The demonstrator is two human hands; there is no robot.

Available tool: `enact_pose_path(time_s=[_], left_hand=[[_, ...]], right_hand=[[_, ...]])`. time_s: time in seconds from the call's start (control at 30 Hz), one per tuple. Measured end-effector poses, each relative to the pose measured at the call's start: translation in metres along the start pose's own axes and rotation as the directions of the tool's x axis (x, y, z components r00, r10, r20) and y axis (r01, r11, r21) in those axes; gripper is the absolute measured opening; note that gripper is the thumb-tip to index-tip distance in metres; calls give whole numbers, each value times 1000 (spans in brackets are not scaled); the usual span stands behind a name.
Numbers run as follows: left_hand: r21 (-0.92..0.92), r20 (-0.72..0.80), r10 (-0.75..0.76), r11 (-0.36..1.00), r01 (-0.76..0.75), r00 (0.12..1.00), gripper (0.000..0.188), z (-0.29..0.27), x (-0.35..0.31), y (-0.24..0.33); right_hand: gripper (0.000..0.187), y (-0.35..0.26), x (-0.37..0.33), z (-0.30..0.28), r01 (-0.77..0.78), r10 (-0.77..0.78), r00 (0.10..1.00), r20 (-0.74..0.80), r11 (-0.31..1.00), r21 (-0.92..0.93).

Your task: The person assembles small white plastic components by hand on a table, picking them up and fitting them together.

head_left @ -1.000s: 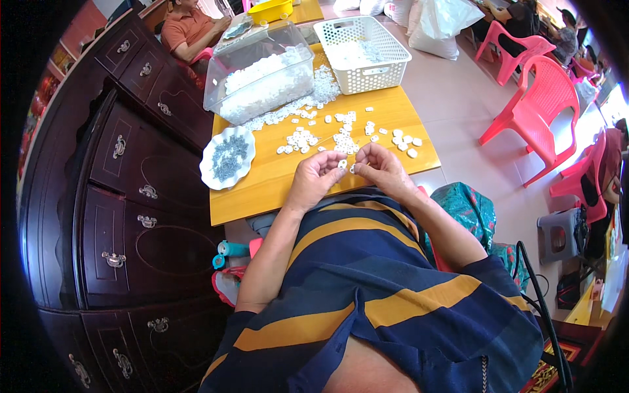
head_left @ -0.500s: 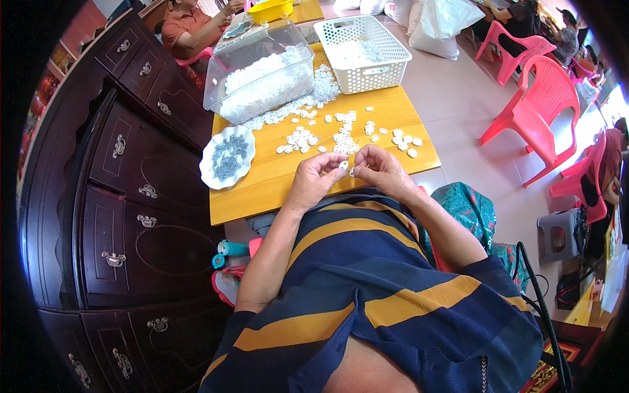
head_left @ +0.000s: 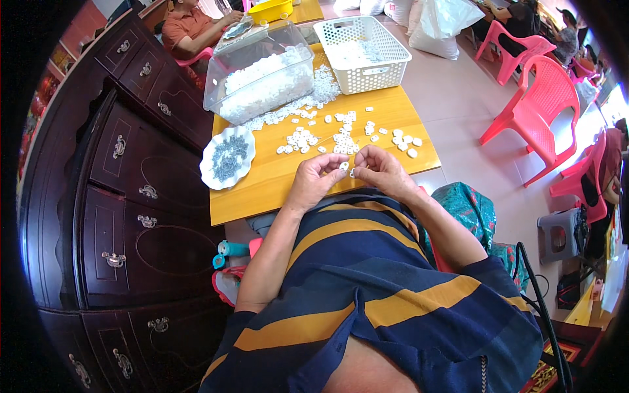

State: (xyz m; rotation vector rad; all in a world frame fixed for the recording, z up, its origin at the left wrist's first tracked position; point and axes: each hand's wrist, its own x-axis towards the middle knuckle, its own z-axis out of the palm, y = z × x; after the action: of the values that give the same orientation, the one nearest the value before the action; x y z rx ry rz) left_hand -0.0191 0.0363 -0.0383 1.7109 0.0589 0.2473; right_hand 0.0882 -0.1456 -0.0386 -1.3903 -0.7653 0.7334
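My left hand (head_left: 317, 177) pinches a small white plastic piece (head_left: 344, 166) between thumb and fingers, close to the table's near edge. Right beside it, my right hand (head_left: 381, 170) is closed in a pinch on a tiny pale piece (head_left: 352, 173), mostly hidden by the fingertips. Just beyond the hands, small white pieces lie in loose groups: a left heap (head_left: 300, 140), a middle heap (head_left: 344, 140) and rounded ones (head_left: 407, 139) at the right. To the left, a scalloped white plate (head_left: 208, 166) bears many small grey metal-looking parts (head_left: 229, 157).
A clear plastic bin (head_left: 216, 98) full of whitish pieces and a white perforated basket (head_left: 364, 77) stand at the back of the wooden table (head_left: 262, 196). Dark drawers (head_left: 141, 196) border the left. Red plastic chairs (head_left: 540, 98) stand at the right. Another person (head_left: 193, 29) sits beyond.
My hands and the pieces in them show almost no movement. In the background, the other person's raised hand has come down toward the table.
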Motion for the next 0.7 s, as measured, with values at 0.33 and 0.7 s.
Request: enact_pose_path(time_s=[0.33, 0.7], left_hand=[[-51, 31, -34, 998, 36, 999, 29, -1, -2, 2], [-40, 33, -37, 998, 38, 999, 28, -1, -3, 0]], right_hand=[[13, 0, -1, -1, -18, 17, 1000, 15, 999, 36], [14, 2, 1, -5, -67, 61, 996, 63, 993, 94]])
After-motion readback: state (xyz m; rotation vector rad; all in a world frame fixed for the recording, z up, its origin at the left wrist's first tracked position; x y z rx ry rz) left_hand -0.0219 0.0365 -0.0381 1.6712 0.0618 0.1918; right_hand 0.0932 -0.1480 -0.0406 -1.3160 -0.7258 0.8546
